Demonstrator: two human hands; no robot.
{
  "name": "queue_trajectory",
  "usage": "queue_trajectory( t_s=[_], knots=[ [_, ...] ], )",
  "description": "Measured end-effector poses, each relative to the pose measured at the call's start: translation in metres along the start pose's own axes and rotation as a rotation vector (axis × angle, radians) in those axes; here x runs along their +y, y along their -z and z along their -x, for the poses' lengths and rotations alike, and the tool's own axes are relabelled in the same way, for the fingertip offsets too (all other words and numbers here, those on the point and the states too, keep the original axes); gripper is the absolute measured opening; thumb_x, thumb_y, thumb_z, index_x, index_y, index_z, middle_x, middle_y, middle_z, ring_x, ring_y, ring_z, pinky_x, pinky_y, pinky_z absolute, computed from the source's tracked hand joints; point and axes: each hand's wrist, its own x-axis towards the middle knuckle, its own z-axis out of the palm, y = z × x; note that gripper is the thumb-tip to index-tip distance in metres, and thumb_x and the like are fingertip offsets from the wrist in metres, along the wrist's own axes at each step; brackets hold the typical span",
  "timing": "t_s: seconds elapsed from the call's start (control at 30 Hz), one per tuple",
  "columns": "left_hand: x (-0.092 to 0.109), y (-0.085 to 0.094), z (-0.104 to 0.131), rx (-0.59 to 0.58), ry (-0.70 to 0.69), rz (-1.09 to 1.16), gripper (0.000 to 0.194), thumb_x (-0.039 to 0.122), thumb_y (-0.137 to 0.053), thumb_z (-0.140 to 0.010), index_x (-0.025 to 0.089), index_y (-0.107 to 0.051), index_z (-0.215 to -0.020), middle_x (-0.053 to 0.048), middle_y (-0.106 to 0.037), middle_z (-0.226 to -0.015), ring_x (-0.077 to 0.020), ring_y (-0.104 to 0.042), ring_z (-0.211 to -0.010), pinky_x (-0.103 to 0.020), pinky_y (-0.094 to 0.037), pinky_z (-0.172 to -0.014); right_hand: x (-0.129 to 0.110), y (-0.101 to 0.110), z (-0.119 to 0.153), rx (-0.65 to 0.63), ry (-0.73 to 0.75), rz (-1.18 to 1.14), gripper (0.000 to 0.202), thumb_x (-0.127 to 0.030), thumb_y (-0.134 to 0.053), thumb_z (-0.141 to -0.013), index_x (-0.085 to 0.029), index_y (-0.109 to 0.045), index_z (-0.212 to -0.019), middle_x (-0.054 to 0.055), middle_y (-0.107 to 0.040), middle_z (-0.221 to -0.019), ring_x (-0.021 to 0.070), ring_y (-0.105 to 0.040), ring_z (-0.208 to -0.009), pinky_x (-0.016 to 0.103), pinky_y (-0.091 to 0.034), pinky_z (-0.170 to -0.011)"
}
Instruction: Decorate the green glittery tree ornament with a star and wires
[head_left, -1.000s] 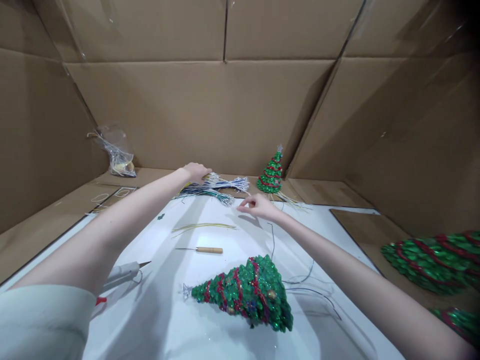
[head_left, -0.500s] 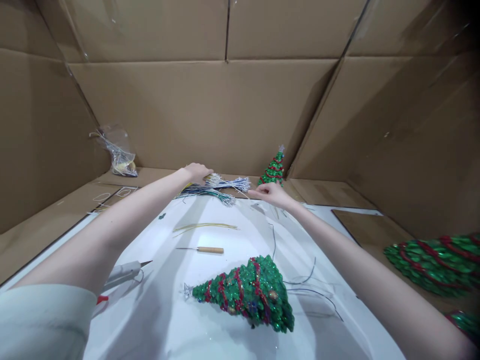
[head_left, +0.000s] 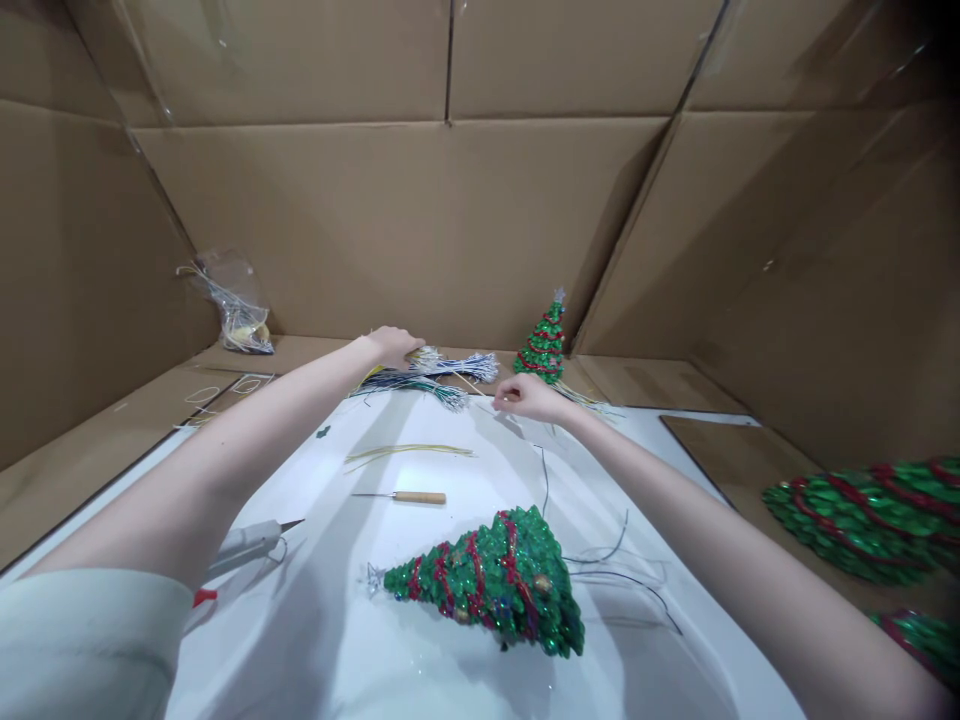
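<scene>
At the far edge of the white table, my left hand point(head_left: 395, 346) is closed on the yellow wire bundle point(head_left: 426, 358). Beside it lie a blue wire bundle point(head_left: 476, 367) and a green wire bundle point(head_left: 448, 395). My right hand point(head_left: 525, 397) is pinched on a thin pale wire point(head_left: 471, 384) that stretches toward the bundles. A green tree with red garland point(head_left: 487, 582) lies on its side nearer me, its star to the left and loose wires out of its base. Yellow wires point(head_left: 409, 450) and a wooden-handled awl point(head_left: 420, 497) lie between.
A glue gun point(head_left: 251, 543) lies beside my left forearm. One small tree point(head_left: 544, 342) stands at the back, and more trees point(head_left: 862, 525) lie at the right. A plastic bag of wires point(head_left: 244, 315) sits at the back left, against cardboard walls.
My right hand has moved slightly down and toward me, away from the bundles, and the small tree behind it shows more. My left hand has stayed in place.
</scene>
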Motion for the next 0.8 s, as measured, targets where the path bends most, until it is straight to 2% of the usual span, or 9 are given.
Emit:
queue_trajectory(
  t_s=[0.1, 0.27, 0.37, 0.43, 0.53, 0.67, 0.8],
  knots=[
    [-0.001, 0.0, 0.0, -0.007, 0.004, 0.002, 0.034, 0.033, -0.055, -0.09, 0.016, -0.052, -0.119, -0.009, -0.057, -0.116, -0.0208, -0.059, -0.099, -0.041, -0.052, -0.083, 0.013, 0.012, 0.01, -0.077, -0.011, -0.008, 0.023, -0.035, -0.059, -0.066, -0.014, -0.068, -0.065, -0.004, -0.038, -0.047, 0.0099, -0.033, -0.049, 0.026, -0.024, -0.051],
    [0.0, 0.0, 0.0, -0.012, 0.004, 0.001, 0.033, 0.032, -0.055, -0.09, 0.016, -0.052, -0.119, -0.009, -0.057, -0.116, -0.0207, -0.059, -0.099, -0.041, -0.052, -0.083, 0.04, 0.045, 0.037, -0.132, -0.055, -0.041, 0.027, -0.039, -0.061, -0.063, -0.013, -0.066, -0.061, 0.001, -0.053, -0.055, 0.0117, -0.04, -0.053, 0.026, -0.028, -0.052],
    [0.001, 0.001, -0.001, -0.019, 0.007, 0.001, 0.033, 0.032, -0.055, -0.09, 0.016, -0.053, -0.119, -0.009, -0.057, -0.116, -0.0207, -0.059, -0.099, -0.041, -0.052, -0.083, 0.042, 0.059, 0.049, -0.172, -0.047, -0.09, 0.033, -0.044, -0.061, -0.065, -0.012, -0.066, -0.064, 0.004, -0.057, -0.058, 0.0122, -0.043, -0.054, 0.026, -0.03, -0.052],
    [0.001, 0.002, -0.001, -0.021, 0.006, 0.001, 0.033, 0.032, -0.055, -0.09, 0.016, -0.053, -0.118, -0.009, -0.057, -0.116, -0.0207, -0.059, -0.099, -0.041, -0.052, -0.083, 0.035, 0.059, 0.051, -0.206, -0.024, -0.118, 0.035, -0.047, -0.061, -0.065, -0.012, -0.067, -0.066, 0.004, -0.058, -0.059, 0.0122, -0.043, -0.054, 0.026, -0.031, -0.051],
    [0.001, 0.003, -0.001, -0.025, 0.004, 0.001, 0.033, 0.032, -0.055, -0.09, 0.016, -0.053, -0.119, -0.009, -0.057, -0.116, -0.0208, -0.059, -0.099, -0.041, -0.052, -0.083, 0.013, 0.045, 0.044, -0.24, 0.02, -0.138, 0.036, -0.047, -0.061, -0.067, -0.012, -0.069, -0.069, 0.004, -0.058, -0.06, 0.0119, -0.042, -0.054, 0.026, -0.031, -0.051],
    [0.001, 0.003, 0.0, -0.025, -0.001, 0.001, 0.033, 0.032, -0.055, -0.09, 0.016, -0.053, -0.119, -0.009, -0.057, -0.116, -0.0207, -0.059, -0.099, -0.041, -0.052, -0.083, -0.023, 0.009, 0.018, -0.248, 0.092, -0.121, 0.031, -0.04, -0.06, -0.07, -0.011, -0.071, -0.073, -0.001, -0.049, -0.051, 0.0095, -0.034, -0.05, 0.025, -0.025, -0.049],
    [0.001, 0.003, 0.0, -0.028, 0.003, 0.012, 0.033, 0.032, -0.055, -0.09, 0.016, -0.053, -0.119, -0.009, -0.057, -0.117, -0.0207, -0.059, -0.1, -0.041, -0.051, -0.084, -0.05, -0.023, -0.005, -0.264, 0.151, -0.094, 0.024, -0.033, -0.06, -0.071, -0.013, -0.073, -0.074, -0.001, -0.05, -0.053, 0.01, -0.037, -0.052, 0.024, -0.027, -0.051]
  ],
)
